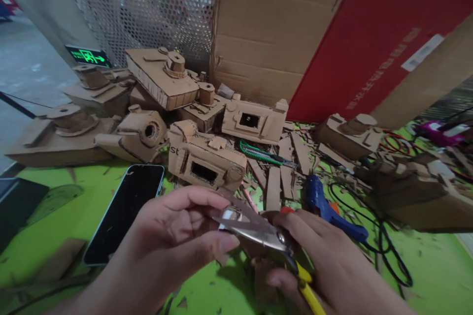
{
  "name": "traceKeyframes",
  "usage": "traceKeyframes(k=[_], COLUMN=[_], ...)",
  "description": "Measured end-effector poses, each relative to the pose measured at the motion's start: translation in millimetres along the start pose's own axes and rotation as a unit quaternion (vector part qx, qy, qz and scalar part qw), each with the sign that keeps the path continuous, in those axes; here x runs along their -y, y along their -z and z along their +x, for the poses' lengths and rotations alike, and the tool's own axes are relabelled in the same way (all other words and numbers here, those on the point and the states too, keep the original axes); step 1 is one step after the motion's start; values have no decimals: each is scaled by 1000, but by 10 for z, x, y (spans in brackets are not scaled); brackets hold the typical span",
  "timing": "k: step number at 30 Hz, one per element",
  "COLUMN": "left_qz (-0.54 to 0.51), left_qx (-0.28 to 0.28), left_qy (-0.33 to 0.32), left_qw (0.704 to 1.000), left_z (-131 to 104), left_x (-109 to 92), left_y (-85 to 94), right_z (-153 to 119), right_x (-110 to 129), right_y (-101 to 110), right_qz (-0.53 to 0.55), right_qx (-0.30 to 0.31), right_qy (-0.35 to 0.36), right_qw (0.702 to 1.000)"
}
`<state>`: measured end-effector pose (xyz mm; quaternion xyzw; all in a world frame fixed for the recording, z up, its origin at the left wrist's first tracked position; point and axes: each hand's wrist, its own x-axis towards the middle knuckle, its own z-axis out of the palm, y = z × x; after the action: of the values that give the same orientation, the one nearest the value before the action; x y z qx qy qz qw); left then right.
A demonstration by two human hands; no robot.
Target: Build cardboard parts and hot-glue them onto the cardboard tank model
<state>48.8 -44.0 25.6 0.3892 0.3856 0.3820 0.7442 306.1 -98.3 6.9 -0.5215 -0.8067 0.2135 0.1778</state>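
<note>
My left hand (177,229) is closed, pinching a small rolled piece of cardboard (233,213) with a white edge between thumb and fingers. The scissors (264,234), with yellow on their handles, are in my right hand (325,256). Their blades are parted and reach to the small piece, by my left fingertips. Whether they cut into it I cannot tell. Just beyond my hands stands a cardboard camera model (185,165) with a rectangular window. A second cardboard camera (271,125) sits behind it.
A phone (127,206) lies left of my hands. To the right are a blue glue gun (325,211) and its black cable. A green utility knife (262,152) rests among cardboard scraps. More cardboard cameras (151,81) crowd the back left, before a perforated metal panel (148,5).
</note>
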Motion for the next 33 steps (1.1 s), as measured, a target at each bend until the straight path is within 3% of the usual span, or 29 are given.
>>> traceKeyframes(k=[15,26,30,33], left_qz=[-34,-20,-54,-58], left_qx=[-5,21,40,31], left_qy=[27,16,20,21], left_qw=[999,999,998,998], left_z=[8,6,34,54], left_x=[71,-3,10,15], left_y=[36,-13,11,22], right_z=[-8,-5,-50,-83], right_x=[18,-17,-37,-40], right_y=[-50,-30,-1,12], right_qz=[-30,-73,-22,25], right_qx=[-75,-141,-121,-62], right_qy=[32,60,36,7], right_qw=[996,986,992,998])
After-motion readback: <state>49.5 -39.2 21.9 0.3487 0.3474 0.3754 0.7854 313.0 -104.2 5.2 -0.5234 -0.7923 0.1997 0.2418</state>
